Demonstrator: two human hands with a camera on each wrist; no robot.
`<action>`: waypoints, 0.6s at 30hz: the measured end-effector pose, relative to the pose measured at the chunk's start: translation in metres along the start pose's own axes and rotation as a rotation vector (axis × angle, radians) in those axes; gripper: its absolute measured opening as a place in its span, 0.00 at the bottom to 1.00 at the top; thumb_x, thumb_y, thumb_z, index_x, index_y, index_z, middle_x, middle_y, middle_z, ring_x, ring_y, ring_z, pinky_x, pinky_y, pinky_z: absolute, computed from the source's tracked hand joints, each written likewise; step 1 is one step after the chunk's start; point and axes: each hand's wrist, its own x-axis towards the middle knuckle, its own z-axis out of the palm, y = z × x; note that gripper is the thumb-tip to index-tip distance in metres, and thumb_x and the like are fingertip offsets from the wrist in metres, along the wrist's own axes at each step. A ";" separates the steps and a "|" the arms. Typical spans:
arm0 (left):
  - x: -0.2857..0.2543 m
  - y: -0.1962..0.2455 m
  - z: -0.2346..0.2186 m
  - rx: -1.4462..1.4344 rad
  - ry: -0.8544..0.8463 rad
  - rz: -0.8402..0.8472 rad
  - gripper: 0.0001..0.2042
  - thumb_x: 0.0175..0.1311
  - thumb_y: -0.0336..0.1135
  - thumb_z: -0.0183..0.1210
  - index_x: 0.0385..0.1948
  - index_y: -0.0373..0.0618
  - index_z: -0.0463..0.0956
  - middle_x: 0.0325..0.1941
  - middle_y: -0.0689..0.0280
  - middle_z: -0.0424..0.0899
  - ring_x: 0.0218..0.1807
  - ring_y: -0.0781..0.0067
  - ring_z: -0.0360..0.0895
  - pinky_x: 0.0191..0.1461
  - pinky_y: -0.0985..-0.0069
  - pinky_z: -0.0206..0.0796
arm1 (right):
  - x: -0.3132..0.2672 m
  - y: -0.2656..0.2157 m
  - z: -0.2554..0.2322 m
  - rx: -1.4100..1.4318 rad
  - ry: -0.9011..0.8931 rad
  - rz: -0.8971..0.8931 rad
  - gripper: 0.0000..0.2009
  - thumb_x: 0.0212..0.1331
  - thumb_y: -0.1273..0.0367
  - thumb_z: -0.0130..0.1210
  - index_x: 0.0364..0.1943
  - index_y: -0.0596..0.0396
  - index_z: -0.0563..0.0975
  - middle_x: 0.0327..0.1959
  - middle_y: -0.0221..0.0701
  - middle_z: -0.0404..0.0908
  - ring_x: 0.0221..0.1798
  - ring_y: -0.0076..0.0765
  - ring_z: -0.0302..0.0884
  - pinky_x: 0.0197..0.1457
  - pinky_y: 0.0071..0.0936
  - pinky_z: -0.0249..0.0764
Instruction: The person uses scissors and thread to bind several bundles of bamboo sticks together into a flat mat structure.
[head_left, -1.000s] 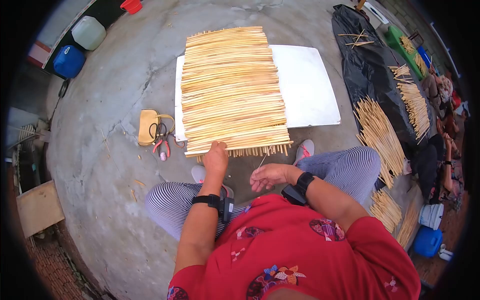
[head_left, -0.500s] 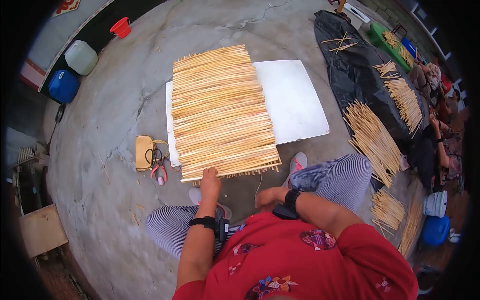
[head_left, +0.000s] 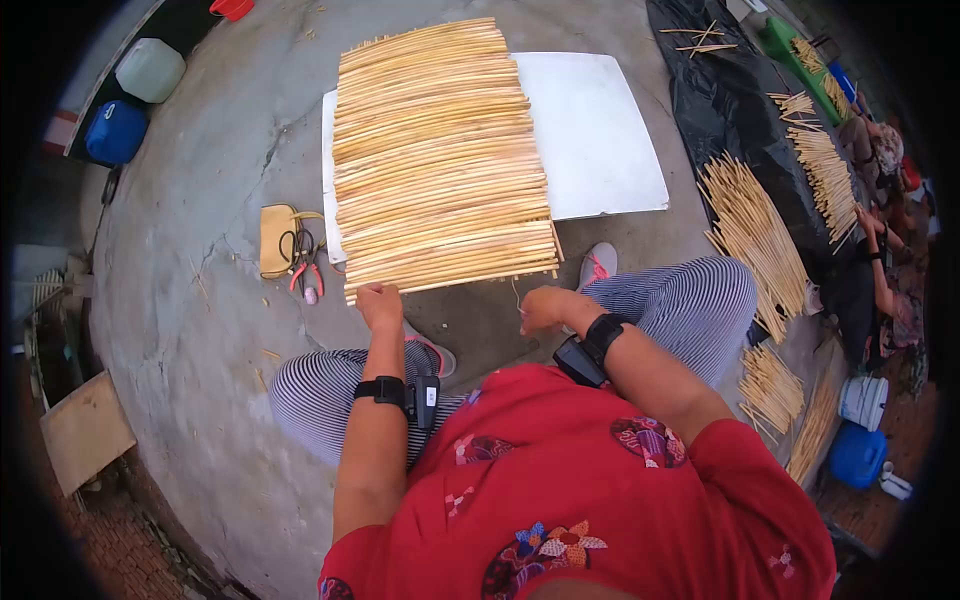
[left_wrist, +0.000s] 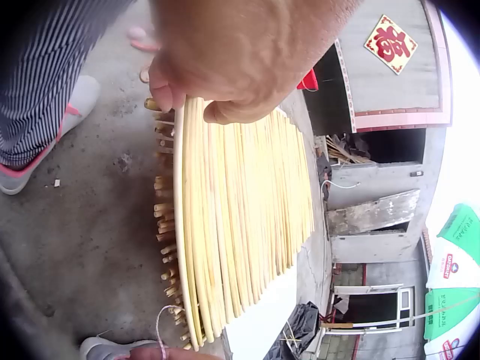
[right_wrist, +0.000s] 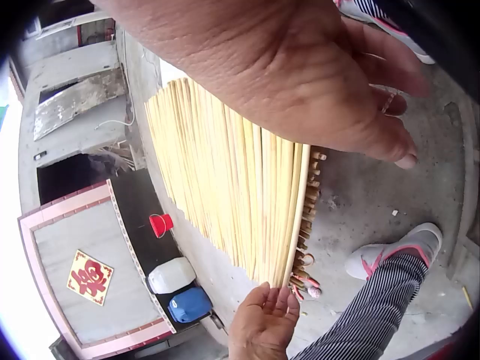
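Note:
A mat of pale sticks lies with its near edge towards me. At that edge's left corner my left hand pinches the end of the outermost stick, thumb and finger around it. My right hand is just below the mat's near edge, towards its right end, and holds a thin pale string between its fingers. In the left wrist view the string runs from the mat's edge down to the right hand. Short stick ends jut out beneath the edge.
A white board lies under the mat. To the left are a yellow pouch and red-handled pliers. Stick piles and black sheeting lie at right, with people beyond. Striped-trousered legs flank the hands.
My left hand has shifted left along the near edge to the corner. The right hand dipped away from the mat, then came back up nearer its edge. The head view has shifted.

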 end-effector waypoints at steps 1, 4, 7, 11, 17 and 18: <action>-0.011 0.015 -0.006 -0.162 -0.093 -0.174 0.13 0.54 0.36 0.56 0.35 0.36 0.70 0.37 0.58 0.73 0.31 0.63 0.72 0.30 0.69 0.67 | 0.002 0.005 -0.001 0.058 0.053 0.011 0.16 0.50 0.61 0.58 0.37 0.60 0.79 0.31 0.39 0.82 0.30 0.40 0.81 0.34 0.34 0.77; -0.022 0.013 0.000 -0.403 -0.105 -0.475 0.13 0.56 0.39 0.56 0.34 0.39 0.69 0.31 0.62 0.74 0.23 0.69 0.72 0.23 0.72 0.65 | 0.008 0.016 -0.002 -0.042 -0.059 0.101 0.16 0.51 0.60 0.58 0.36 0.59 0.79 0.30 0.38 0.82 0.31 0.39 0.81 0.34 0.35 0.76; -0.014 0.008 0.014 -0.564 -0.139 -0.497 0.12 0.57 0.40 0.55 0.34 0.42 0.69 0.25 0.64 0.74 0.20 0.72 0.73 0.21 0.74 0.64 | 0.010 0.013 0.015 -0.150 -0.240 0.011 0.16 0.52 0.59 0.57 0.37 0.59 0.79 0.30 0.37 0.82 0.31 0.39 0.81 0.34 0.35 0.76; -0.003 0.000 0.034 -0.634 -0.244 -0.624 0.10 0.57 0.40 0.54 0.32 0.44 0.69 0.25 0.65 0.74 0.22 0.72 0.76 0.22 0.78 0.63 | 0.007 0.017 0.005 -0.074 -0.086 0.066 0.18 0.52 0.57 0.57 0.40 0.57 0.79 0.33 0.37 0.82 0.31 0.41 0.81 0.36 0.38 0.77; 0.000 -0.001 0.035 -0.663 -0.205 -0.654 0.07 0.54 0.37 0.54 0.30 0.46 0.70 0.23 0.66 0.73 0.22 0.72 0.74 0.24 0.76 0.62 | 0.005 0.022 -0.001 0.006 -0.030 0.079 0.18 0.52 0.56 0.56 0.38 0.58 0.80 0.32 0.40 0.82 0.35 0.43 0.80 0.40 0.37 0.75; 0.000 -0.003 0.034 -0.669 -0.206 -0.641 0.07 0.54 0.37 0.54 0.30 0.46 0.70 0.23 0.66 0.73 0.22 0.72 0.74 0.24 0.76 0.62 | 0.004 0.021 -0.002 -0.049 -0.013 0.062 0.19 0.52 0.56 0.57 0.38 0.58 0.80 0.35 0.40 0.82 0.37 0.44 0.80 0.42 0.38 0.75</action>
